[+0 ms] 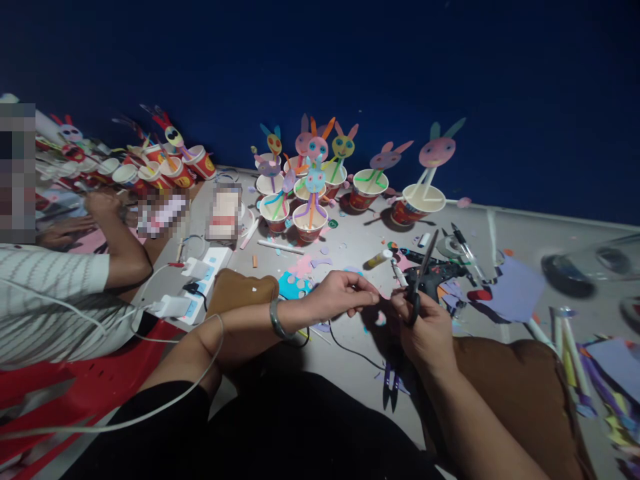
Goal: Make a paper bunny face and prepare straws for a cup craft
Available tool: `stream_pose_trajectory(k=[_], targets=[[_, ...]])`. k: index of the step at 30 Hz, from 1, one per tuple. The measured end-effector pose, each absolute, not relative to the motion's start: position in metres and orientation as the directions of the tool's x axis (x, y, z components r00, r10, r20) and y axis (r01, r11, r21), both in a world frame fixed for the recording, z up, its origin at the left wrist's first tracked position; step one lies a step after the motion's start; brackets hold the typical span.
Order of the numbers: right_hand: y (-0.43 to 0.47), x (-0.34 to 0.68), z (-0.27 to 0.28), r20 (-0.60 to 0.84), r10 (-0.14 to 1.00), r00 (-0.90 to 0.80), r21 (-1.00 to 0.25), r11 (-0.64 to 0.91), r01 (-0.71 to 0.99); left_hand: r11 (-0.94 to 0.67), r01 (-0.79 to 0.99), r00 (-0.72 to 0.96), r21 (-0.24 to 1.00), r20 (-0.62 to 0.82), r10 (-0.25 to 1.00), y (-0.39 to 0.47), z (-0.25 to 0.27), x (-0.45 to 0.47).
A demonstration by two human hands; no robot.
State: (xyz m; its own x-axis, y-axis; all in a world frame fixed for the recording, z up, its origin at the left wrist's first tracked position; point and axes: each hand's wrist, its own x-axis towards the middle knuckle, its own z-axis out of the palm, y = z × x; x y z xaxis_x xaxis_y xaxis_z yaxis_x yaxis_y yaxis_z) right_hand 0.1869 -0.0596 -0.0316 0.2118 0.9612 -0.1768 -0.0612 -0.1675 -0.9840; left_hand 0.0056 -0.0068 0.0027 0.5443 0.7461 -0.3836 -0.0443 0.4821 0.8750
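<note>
Head view. My right hand (pixel 425 333) is closed around the dark handles of a pair of scissors (pixel 423 275), the blades tilted upward, away from me. My left hand (pixel 343 293) is just to the left of that grip, thumb and forefinger brought together at the tips; whether a small piece lies between them I cannot tell. The 2 hands are near each other but apart. A bracelet (pixel 280 320) is on my left wrist.

Below the scissors grip, nearer to me, 1 purple-handled pair of scissors (pixel 391 383) lies on the table (pixel 350 363). Just beyond the gap between my hands lies 1 yellow glue stick (pixel 377 259). To the right of the grip I note a sheet of lilac paper (pixel 523 287), and nearer to me on that side a brown cushion (pixel 505 380).

Behind my left hand lies blue paper (pixel 293 283) with round holes. Farther out stand paper cups with rabbit-eared paper faces; the rightmost, a cup (pixel 417 203) bearing a pink face (pixel 437 153), is almost straight beyond my scissors. Well left of my grip are a white power strip (pixel 210 283) and a co-worker's forearm (pixel 127 257).
</note>
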Motion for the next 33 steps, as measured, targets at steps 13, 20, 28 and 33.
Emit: stream_pose_trajectory(k=[13,20,28,33], targets=[[-0.059,0.184,-0.028,-0.127,0.977,0.170,-0.992,-0.127,-0.012,0.490,-0.047,0.542,0.870,-0.390,0.744,-0.009,0.003,0.010],[-0.060,0.183,-0.027,-0.121,0.980,0.158,-0.993,-0.120,-0.014,0.477,-0.057,0.539,0.877,-0.375,0.754,-0.010,-0.003,0.010],[-0.055,0.191,-0.014,0.012,0.985,0.173,-0.987,0.040,-0.158,0.487,-0.106,0.446,0.867,-0.397,0.802,-0.003,0.002,0.008],[-0.058,0.194,-0.004,0.149,0.985,-0.091,-0.989,0.148,-0.021,0.082,0.099,0.305,0.992,-0.108,0.946,-0.001,0.006,0.001]])
